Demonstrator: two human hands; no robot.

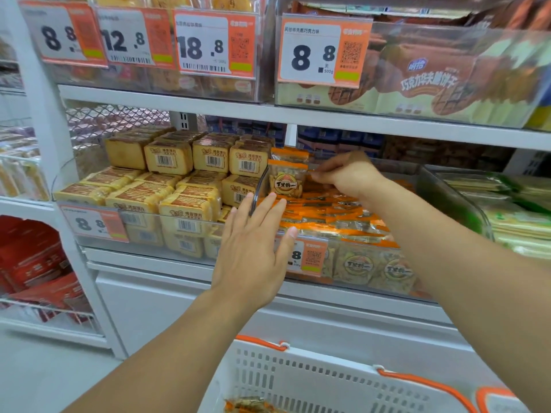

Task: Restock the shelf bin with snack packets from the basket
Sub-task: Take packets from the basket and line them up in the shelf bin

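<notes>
The right hand (346,174) pinches the top of an upright snack packet (286,180) inside the clear shelf bin (447,198). The left hand (253,245) is flat with straight fingers at the bin's front edge. The white basket (313,380) stands below, one packet visible inside.

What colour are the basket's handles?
Orange, on a white basket; the handles show along its rim in the head view.
</notes>
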